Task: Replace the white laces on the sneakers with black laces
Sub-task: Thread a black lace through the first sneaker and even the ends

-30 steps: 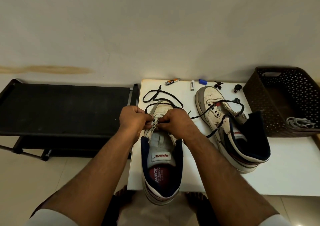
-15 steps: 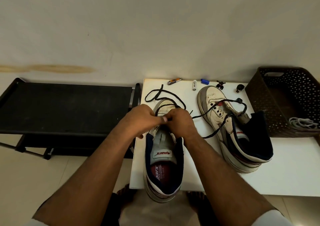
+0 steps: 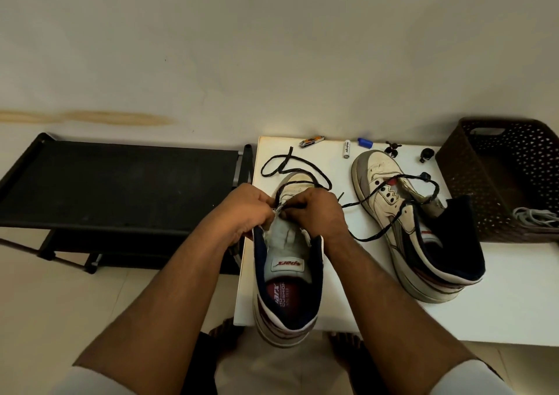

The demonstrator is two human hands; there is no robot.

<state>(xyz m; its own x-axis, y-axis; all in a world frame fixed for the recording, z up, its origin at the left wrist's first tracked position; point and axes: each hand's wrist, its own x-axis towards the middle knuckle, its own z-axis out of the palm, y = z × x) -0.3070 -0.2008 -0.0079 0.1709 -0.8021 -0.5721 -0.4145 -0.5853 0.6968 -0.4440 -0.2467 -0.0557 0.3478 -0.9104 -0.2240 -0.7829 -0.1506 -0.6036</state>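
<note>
Both hands — left hand (image 3: 242,210), right hand (image 3: 317,210) — pinch the black lace (image 3: 298,170) over the sneaker (image 3: 287,273)

One view only: head camera, worn by person, faces forward and down. Wide angle, so wall fills upper half and edges bend. Camera sits close above both forearms; left hand (image 3: 246,210) and right hand (image 3: 314,213) meet near centre of frame. White table (image 3: 499,304) lies right of centre (black rack (image 3: 121,182) at left). No second view, nothing shared.

Dim warm indoor light, soft shadows, wide-angle edge distortion, slight softness.
</note>
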